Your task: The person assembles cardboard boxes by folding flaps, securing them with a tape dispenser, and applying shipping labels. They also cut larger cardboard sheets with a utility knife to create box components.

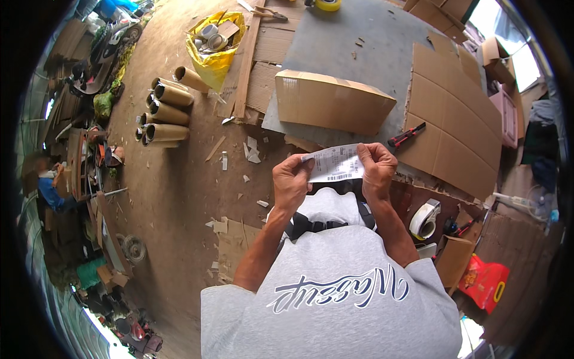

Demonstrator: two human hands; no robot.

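Note:
Between my two hands a white printed label (pixel 336 164) with a barcode is stretched out flat. My left hand (pixel 291 178) pinches its left end, thumb over fingers. At the opposite end, my right hand (pixel 376 169) grips the label the same way. Just beyond it a long brown cardboard box (pixel 335 103) lies on the grey tabletop (pixel 353 36). To the right of my right hand a red and black box cutter (pixel 406 135) rests on a large flat cardboard sheet (pixel 457 119).
Several cardboard tubes (pixel 170 113) stand on the dirt floor at left, near a yellow sack (pixel 218 66) of scraps. A tape dispenser (pixel 425 219) and a red bag (pixel 484 281) are at right. Pliers (pixel 270 13) lie at the far edge. Another person (pixel 51 185) sits far left.

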